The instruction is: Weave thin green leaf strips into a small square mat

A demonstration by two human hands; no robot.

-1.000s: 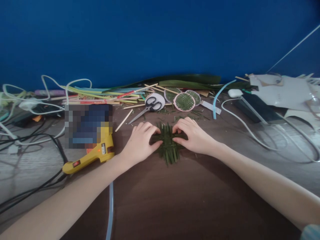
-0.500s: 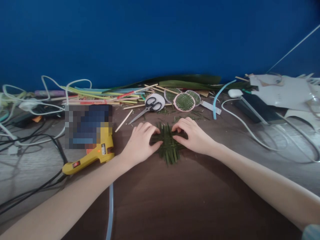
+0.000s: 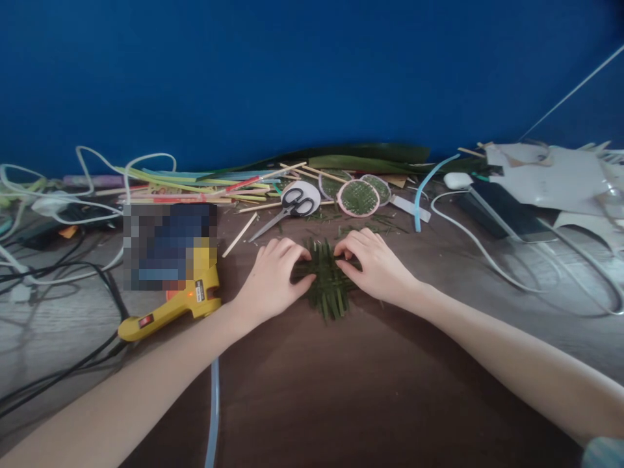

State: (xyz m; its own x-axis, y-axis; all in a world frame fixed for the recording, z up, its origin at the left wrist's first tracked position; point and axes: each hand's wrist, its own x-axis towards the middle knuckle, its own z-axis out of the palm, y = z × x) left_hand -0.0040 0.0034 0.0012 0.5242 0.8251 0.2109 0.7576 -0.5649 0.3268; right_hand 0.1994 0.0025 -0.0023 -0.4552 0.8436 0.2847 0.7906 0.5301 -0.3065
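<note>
Little has shifted since the earlier frames: the right hand [image 3: 373, 266] has edged slightly inward over the woven leaf mat [image 3: 327, 286]. Head view: the mat lies flat at mid-desk [image 3: 341, 390]. The left hand [image 3: 273, 276] is curled, fingertips pressing the mat's left edge; the right hand is curled, pinching a strip. A glue gun [image 3: 170, 309] lies left, scissors [image 3: 287, 208] behind

— Where have I room?
— Toward me: the worktop [image 3: 351, 390] is bare, save a pale tube [image 3: 213, 416] on the left.
— And the sides?
— Left, a yellow glue gun [image 3: 170, 305] and dark cables [image 3: 58, 286] block me. Beyond the leaf mat [image 3: 327, 283], scissors [image 3: 287, 208] and woven discs [image 3: 359, 197] crowd the way; right, a white cable [image 3: 487, 253].
</note>
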